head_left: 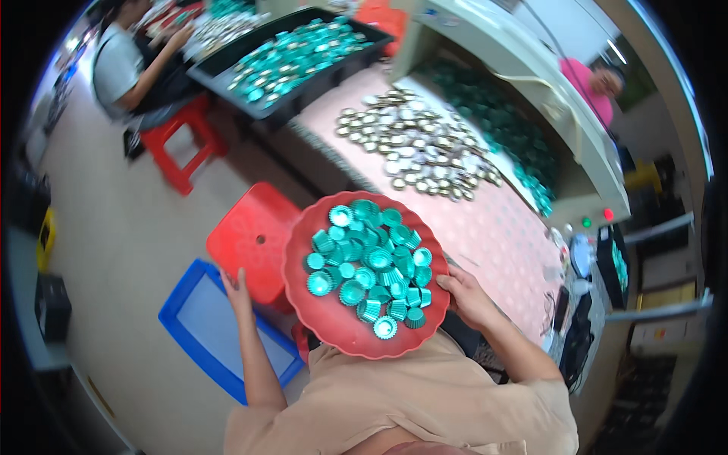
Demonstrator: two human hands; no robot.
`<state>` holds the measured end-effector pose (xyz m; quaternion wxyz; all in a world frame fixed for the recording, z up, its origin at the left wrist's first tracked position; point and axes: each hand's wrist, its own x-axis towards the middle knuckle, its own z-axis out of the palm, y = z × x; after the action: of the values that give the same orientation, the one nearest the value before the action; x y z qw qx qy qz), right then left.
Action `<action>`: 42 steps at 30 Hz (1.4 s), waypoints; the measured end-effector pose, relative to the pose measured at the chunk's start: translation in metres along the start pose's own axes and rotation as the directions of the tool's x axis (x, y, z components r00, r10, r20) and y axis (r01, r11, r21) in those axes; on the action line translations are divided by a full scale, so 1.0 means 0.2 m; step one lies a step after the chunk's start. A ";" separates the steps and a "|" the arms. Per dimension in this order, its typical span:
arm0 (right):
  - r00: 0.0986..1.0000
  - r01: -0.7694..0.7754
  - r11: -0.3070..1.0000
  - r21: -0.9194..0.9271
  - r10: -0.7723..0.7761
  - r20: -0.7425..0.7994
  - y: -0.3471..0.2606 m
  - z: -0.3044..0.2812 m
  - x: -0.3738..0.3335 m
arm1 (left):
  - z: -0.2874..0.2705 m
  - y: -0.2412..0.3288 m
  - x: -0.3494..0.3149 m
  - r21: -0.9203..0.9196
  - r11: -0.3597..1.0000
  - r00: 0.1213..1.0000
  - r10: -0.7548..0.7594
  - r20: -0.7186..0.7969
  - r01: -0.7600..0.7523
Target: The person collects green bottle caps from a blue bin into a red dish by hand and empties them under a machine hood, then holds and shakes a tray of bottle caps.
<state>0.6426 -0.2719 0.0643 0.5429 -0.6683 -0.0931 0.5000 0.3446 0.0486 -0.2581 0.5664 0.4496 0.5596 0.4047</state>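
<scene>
My right hand (464,294) grips the right rim of a red scalloped bowl (318,326), which is tipped so its inside shows. In it lie many shiny teal fluted foil cups (368,254), some upright, some on their sides. My left hand (238,294) is beside the near left edge of a red plastic stool (254,239), fingers apart and holding nothing. Whether its fingertips touch the stool I cannot make out. Below that hand, a blue-rimmed tray (176,322) with a pale bottom rests on the floor.
A pink-topped table (485,235) bears a heap of round gold-and-white pieces (417,144). Teal pieces (493,114) fill the opening of a pale machine (599,186). Beyond stands a black tray (205,72) of teal pieces. One person (125,68) sits far left; another (588,87) is behind the machine.
</scene>
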 end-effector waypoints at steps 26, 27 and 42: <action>0.975 0.036 0.972 0.233 0.017 -0.221 -0.98 -1.43 0.20 | 2.46 2.07 -0.72 0.417 0.739 -0.145 -0.406 0.902 0.529; 0.973 0.052 0.975 0.215 -0.001 -0.230 -1.00 -1.44 0.20 | 2.45 2.10 -0.75 0.369 0.761 -0.144 -0.349 0.926 0.534; 0.985 -0.125 0.967 0.222 0.148 -0.091 -0.72 -1.22 -0.14 | 1.96 1.90 -0.85 0.420 0.753 -0.150 -0.403 0.903 0.506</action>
<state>0.8777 -0.3887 0.1752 0.5806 -0.6361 0.0372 0.5069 0.7444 -0.0354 0.1421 0.9039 0.3479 0.1242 -0.2155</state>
